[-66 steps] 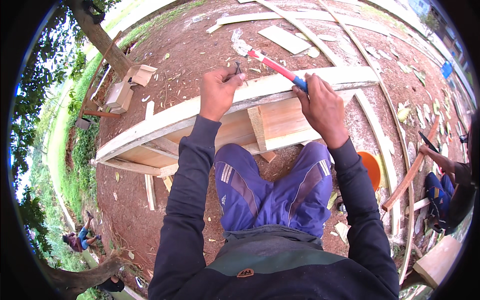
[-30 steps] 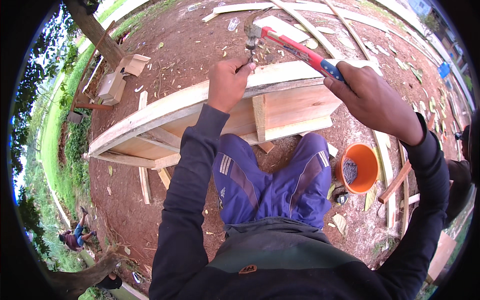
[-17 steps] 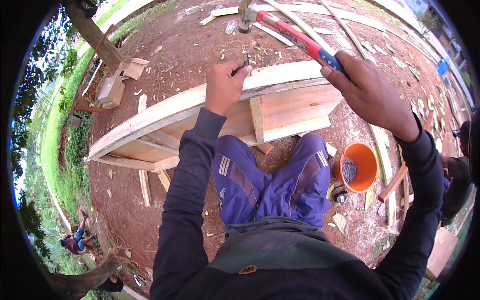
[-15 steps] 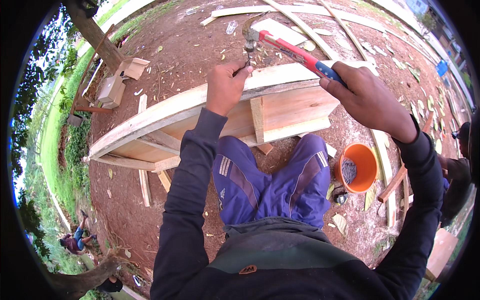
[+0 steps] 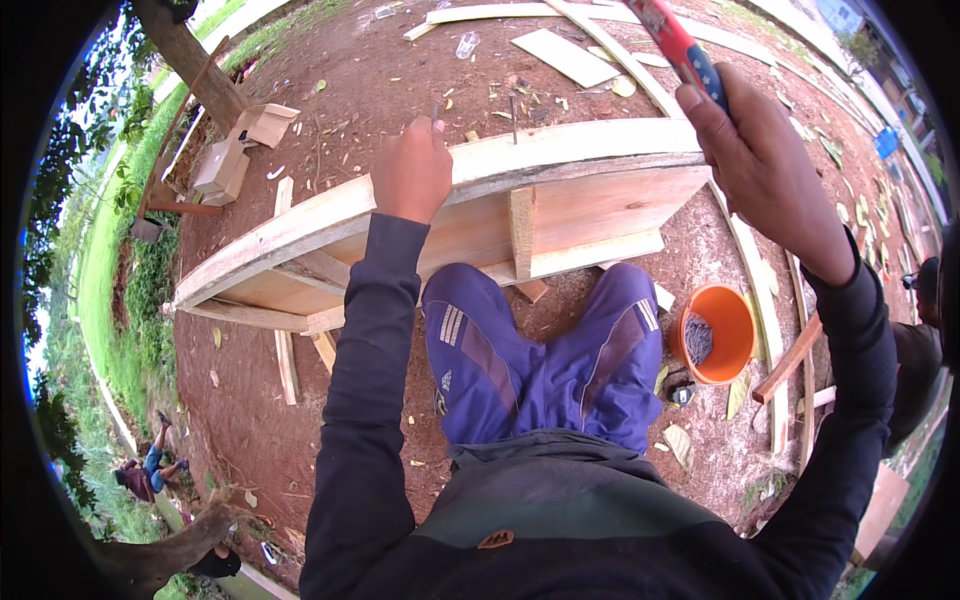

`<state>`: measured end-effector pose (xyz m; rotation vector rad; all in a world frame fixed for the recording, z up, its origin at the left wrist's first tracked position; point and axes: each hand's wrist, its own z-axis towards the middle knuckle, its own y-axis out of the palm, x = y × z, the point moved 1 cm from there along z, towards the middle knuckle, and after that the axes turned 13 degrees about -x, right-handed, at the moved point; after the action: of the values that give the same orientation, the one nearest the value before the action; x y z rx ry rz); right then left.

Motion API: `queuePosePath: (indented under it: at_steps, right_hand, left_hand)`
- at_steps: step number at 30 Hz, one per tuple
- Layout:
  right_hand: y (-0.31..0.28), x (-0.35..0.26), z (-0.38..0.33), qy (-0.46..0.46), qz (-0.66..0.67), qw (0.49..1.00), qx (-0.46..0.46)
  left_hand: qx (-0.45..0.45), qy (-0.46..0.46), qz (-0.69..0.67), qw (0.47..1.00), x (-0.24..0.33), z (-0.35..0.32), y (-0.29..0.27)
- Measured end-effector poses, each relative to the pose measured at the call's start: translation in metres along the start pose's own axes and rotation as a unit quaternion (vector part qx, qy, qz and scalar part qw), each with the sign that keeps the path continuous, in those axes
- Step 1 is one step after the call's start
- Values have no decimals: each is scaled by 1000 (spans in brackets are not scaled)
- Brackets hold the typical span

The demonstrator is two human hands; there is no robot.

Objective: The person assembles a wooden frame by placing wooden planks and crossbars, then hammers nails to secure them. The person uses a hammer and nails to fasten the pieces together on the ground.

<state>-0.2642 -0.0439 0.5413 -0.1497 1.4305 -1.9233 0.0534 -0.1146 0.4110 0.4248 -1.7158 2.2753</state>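
My right hand (image 5: 765, 165) grips a hammer (image 5: 680, 45) by its red and blue handle, raised to the right; its head is out of view past the top edge. A nail (image 5: 514, 118) stands upright by itself in the top edge of a curved wooden frame (image 5: 590, 143). Left of that nail, my left hand (image 5: 412, 172) is closed over the frame's edge. A thin grey tip shows above its fingers, but what they hold is hidden. The frame, with plywood and cross pieces, lies in front of my knees.
An orange bucket (image 5: 735, 335) with nails stands right of my knees, a tape measure (image 5: 681, 391) beside it. Boards (image 5: 570, 58) and long strips lie beyond the frame. At the left are a cardboard box (image 5: 222, 172) and tree trunk (image 5: 190, 60). Another person (image 5: 915, 350) is at the right edge.
The hammer has risen up and right, away from the nail. My left hand has let go of that nail and moved left; the nail now stands alone in the wood.
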Motion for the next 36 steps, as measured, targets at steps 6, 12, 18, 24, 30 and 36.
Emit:
queuePosePath:
  at_steps: [6,12,18,24,30,36]
  right_hand:
    - [-20,-4,-2,28,19,996,-81]
    - [-30,-18,15,-4,273,951,148]
    - [-8,-12,-2,90,14,983,-161]
    - [-36,-27,29,-6,286,928,238]
    - [6,5,-25,64,9,984,-167]
    - [-95,72,12,-140,333,932,31]
  left_hand:
    - [2,-8,15,1000,1,1,-1]
    - [-7,-25,3,1000,2,-1,-3]
    - [-1,-26,7,1000,3,2,-3]
    - [-8,-38,9,999,0,-1,-2]
    - [-1,-30,6,1000,7,2,0]
    - [9,-20,1,1000,5,7,2]
